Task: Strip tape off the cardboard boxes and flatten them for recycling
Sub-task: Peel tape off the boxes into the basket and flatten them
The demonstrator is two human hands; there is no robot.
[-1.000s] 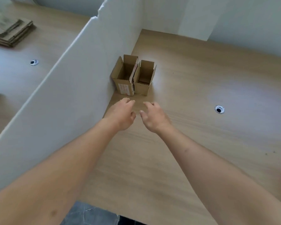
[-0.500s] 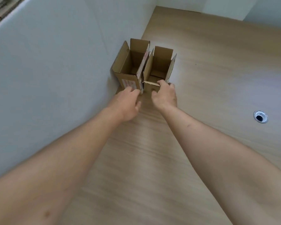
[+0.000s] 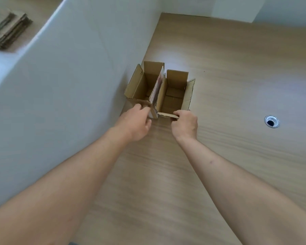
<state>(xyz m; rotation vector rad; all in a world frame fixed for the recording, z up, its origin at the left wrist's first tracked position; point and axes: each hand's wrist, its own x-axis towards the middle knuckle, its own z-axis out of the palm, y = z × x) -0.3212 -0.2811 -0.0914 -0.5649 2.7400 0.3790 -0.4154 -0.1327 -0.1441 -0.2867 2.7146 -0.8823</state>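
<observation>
Head view: two small open-topped brown cardboard boxes stand side by side, touching, at the left edge of my light wood-grain desk, against the white partition. My left hand curls its fingers on the near wall of the left box. My right hand pinches the near flap of the right box.
</observation>
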